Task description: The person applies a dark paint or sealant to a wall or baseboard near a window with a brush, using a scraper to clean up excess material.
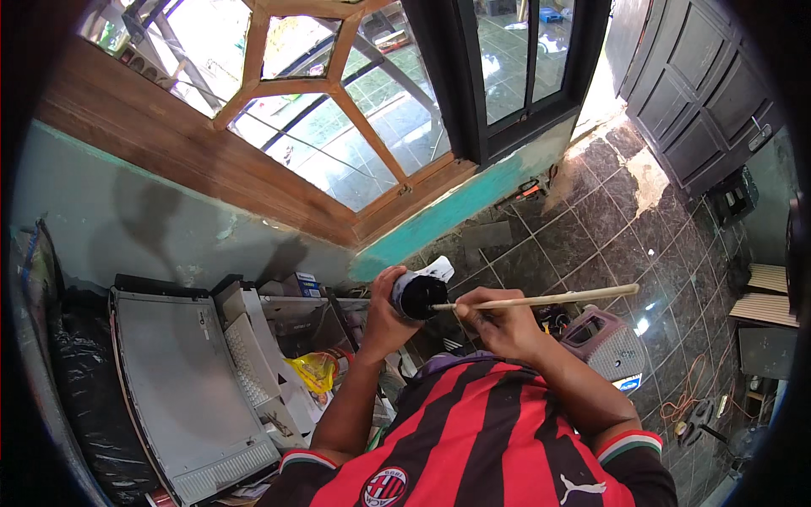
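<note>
My left hand (388,323) is wrapped around a cup (402,295) whose inside and rim are coated with black paint (426,296). A white flap with black smears (438,269) sticks out at the cup's far side. Between the fingers of my right hand (500,317) is a thin paintbrush with a long pale wooden handle (570,297). Its tip end reaches the cup's opening, and the bristles cannot be made out. In front of me stands a brown wooden window frame (304,199) with angled glazing bars, joined to a black-painted frame (457,82).
Left of me lie a grey metal panel (190,380), a white keyboard (244,358) and a yellow plastic bag (315,371). A plastic jug-like container (602,348) stands on the tiled floor (595,253) at right, near an orange cord (687,390). A dark panelled door (703,95) stands at upper right.
</note>
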A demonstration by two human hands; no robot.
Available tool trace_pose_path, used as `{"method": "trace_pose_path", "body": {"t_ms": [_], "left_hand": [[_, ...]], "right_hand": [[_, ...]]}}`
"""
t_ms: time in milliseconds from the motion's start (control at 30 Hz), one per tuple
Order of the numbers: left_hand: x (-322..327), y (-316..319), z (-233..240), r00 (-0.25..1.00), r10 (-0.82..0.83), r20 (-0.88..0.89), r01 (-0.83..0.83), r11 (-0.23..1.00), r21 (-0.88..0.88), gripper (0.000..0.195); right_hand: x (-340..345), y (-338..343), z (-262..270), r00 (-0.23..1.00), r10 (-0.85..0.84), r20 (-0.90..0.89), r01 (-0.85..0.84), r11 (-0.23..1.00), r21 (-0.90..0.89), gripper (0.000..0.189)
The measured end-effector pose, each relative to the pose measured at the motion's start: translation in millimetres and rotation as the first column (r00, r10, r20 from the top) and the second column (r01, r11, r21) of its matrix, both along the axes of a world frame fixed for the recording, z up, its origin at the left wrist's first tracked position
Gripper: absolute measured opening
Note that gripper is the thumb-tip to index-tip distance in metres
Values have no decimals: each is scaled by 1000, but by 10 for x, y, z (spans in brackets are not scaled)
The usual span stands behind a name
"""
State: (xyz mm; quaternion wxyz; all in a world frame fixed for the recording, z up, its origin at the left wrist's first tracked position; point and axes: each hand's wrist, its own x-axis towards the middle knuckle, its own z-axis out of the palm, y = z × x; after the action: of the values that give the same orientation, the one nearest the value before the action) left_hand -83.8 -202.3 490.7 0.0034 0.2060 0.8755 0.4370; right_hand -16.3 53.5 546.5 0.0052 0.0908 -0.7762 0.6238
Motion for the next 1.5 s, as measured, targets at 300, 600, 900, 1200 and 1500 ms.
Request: {"method": "trace_pose_path", "body": {"t_ms": [300,600,900,1200,1500], "left_hand": [[-24,6,-2,999,-7,49,6,1000,30,94],[-31,-5,-67,993,0,119,-9,997,75,95],[-42,11,-26,996,-11,89,7,999,35,95],[-72,-20,-93,982,-13,188,-5,996,91,97],[-62,-30,-93,994,-17,110,12,999,45,96]], "right_hand": [[-49,7,-36,991,-83,-107,82,996,-15,11],[-69,36,101,998,12,-64,-13,1000,-15,11],[-105,-4,143,997,-48,-56,47,999,-27,11],[-148,16,47,988,39,-149,-30,998,62,12],[-142,1,75,988,83,-132,-71,993,91,13]]}}
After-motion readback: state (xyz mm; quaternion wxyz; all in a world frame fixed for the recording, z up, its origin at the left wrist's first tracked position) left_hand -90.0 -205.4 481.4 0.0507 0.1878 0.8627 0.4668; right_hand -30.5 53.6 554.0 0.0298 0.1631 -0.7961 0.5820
